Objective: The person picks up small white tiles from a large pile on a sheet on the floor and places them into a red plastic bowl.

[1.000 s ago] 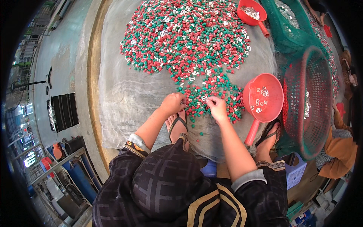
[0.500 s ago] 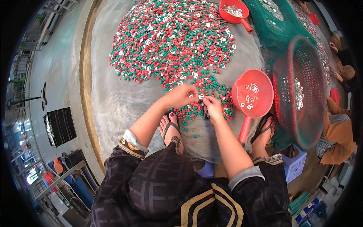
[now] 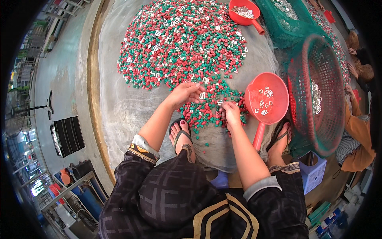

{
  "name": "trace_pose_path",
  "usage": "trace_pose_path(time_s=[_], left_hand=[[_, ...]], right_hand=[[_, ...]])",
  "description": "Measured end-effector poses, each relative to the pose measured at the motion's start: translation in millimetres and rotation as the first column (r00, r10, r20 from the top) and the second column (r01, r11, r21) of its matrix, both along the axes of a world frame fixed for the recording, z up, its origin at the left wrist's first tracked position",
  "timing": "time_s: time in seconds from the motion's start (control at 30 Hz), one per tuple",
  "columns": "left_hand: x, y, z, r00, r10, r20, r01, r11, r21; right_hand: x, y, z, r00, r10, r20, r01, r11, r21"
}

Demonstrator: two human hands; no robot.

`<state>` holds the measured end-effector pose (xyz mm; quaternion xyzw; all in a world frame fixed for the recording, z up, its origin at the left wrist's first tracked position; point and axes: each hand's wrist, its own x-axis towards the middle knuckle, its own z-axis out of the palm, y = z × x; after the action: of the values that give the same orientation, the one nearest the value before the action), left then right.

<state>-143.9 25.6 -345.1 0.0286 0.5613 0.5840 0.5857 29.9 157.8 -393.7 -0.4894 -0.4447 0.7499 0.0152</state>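
Observation:
Over the small near heap of red and green pebble-like pieces (image 3: 199, 116), my two hands are slightly apart. At the fingertips of my left hand (image 3: 182, 95) is a white slotted buckle (image 3: 202, 96), apparently pinched by its edge. Thumb and index finger of my right hand (image 3: 231, 113) grip another small white buckle (image 3: 220, 102); its other fingers curl underneath. Right of that hand rests a red long-handled scoop (image 3: 274, 101) with several white buckles in it. A larger heap of red, green and white pieces (image 3: 179, 44) spreads beyond my hands, with white buckles scattered through it.
A second red scoop (image 3: 234, 4) holding pale pieces lies at the far right of the heap. Beside me stands a red basket (image 3: 308, 135) with green netting. Purple plastic stools (image 3: 314, 175) are near my feet. Other people (image 3: 356, 143) work at the far right.
My hands have moved apart from where they met over one white buckle. A white buckle now shows at each hand's fingertips. My left hand's fingers have straightened.

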Motion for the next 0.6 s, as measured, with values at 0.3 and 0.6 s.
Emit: trace_pose_path(time_s=[0.3,0.6], left_hand=[[11.4,-29.4,-53.1,0.289,-0.563,-0.774,0.114,0.823,-0.556],[11.3,-19.5,-50.1,0.16,-0.565,-0.809,0.185,0.822,-0.538]], right_hand=[[2.3,-0.9,-2.8,1.0,0.019,-0.009,-0.019,1.0,-0.008],[2.3,0.5,-10.6,0.999,0.029,-0.046,-0.03,0.999,-0.02]])
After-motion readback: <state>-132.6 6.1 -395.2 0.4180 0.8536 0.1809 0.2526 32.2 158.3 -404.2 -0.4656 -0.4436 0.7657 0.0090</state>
